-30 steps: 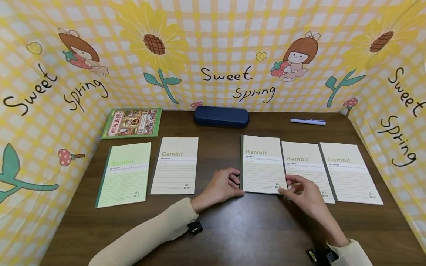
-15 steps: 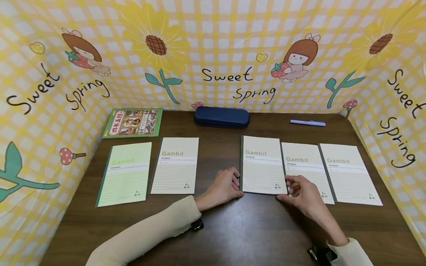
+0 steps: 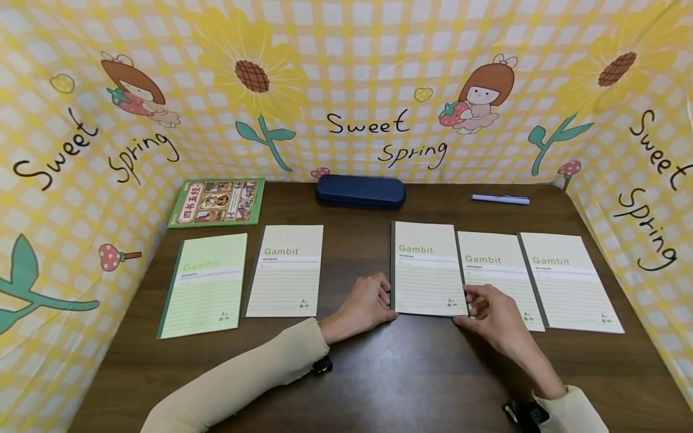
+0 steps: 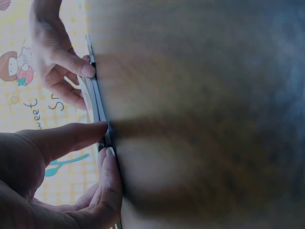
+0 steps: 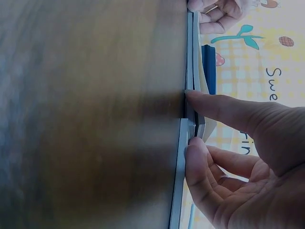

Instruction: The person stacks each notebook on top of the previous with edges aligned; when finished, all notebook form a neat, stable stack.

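A cream Gambit notebook (image 3: 428, 270) with a dark spine lies right of centre, and the right wrist view shows it layered on another notebook. My left hand (image 3: 364, 302) holds its lower left corner, thumb at the front edge and fingers curled along the spine. At the opposite corner my right hand (image 3: 495, 316) grips it, thumb on the front edge and fingertips at the right side. The right hand partly covers a second cream notebook (image 3: 489, 264). Both hands also show in the left wrist view, with the left thumb (image 4: 76, 138) against the stack's edge.
Another cream notebook (image 3: 568, 282) lies at the far right. To the left are a cream notebook (image 3: 287, 270) and a green notebook (image 3: 206, 285). Along the back stand a green-bordered book (image 3: 216, 201), a navy case (image 3: 360, 191) and a lilac pen (image 3: 500, 198). Patterned cloth (image 3: 357, 72) walls the table.
My right thumb has slid off the notebook's lower right corner down to its front edge. The left hand and the notebooks stay nearly where they were.
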Tool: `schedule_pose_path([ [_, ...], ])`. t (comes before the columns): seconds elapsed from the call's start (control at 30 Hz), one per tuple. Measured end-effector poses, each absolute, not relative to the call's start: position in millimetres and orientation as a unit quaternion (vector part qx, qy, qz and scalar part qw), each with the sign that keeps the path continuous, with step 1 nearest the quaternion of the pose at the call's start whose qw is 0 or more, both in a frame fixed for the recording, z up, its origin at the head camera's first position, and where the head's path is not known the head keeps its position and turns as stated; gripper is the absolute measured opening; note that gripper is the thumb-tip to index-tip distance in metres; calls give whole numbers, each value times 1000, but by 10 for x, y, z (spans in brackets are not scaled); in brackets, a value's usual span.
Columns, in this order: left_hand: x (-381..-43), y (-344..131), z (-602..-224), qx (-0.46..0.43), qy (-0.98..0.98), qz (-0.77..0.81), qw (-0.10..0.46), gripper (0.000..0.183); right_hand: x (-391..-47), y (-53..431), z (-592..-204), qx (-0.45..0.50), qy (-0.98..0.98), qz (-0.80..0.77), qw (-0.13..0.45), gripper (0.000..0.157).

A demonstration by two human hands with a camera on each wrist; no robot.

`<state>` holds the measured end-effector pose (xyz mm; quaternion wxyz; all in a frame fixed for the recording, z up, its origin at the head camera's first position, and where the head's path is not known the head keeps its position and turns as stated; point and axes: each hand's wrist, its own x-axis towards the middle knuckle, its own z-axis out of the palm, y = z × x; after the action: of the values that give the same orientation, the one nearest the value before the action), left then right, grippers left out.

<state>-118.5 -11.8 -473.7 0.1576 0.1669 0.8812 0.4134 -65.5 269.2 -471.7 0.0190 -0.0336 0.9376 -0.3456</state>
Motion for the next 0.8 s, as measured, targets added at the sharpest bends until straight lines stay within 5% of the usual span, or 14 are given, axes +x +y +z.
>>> schedule_pose_path([
  [0.8, -1199, -114, -4720, 171, 877, 418, 161, 41, -704, 2706, -4711, -41, 941, -336, 21, 60],
])
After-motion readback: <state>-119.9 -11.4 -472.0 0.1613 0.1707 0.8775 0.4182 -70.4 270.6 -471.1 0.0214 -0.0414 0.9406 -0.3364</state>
